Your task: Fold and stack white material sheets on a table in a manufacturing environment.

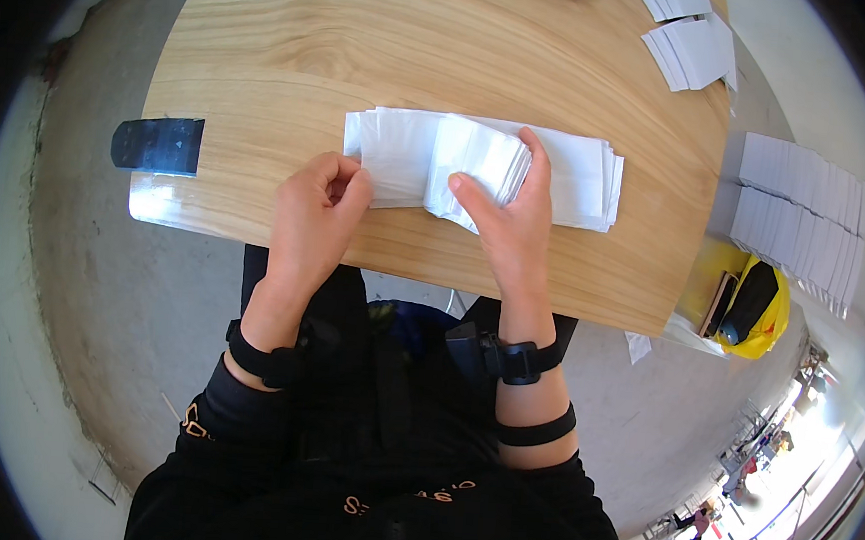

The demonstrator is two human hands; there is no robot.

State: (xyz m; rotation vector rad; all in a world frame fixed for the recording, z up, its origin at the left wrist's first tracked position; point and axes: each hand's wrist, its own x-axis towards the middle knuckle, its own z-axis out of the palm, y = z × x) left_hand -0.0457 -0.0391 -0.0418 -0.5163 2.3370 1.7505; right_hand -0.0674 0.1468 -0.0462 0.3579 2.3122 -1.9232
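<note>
On wooden table (267, 58), right fingers (472, 197) gripping white stack (472, 162), left fingers (361, 187) curled closed at sheets (581, 180)

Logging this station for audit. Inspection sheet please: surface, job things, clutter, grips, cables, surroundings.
Surface: light wood-grain table.
Job's things: flat white sheet pile; white bundle over it.
Clutter: dark flat piece at the left edge; white stacks at the far right corner; yellow bag off to the right.
Grips: left grip at the pile's left end, pinch unclear; right grip closed on the bundle.
Cables: nothing seen on the tabletop.
Surroundings: grey floor; pale wall on the left.
</note>
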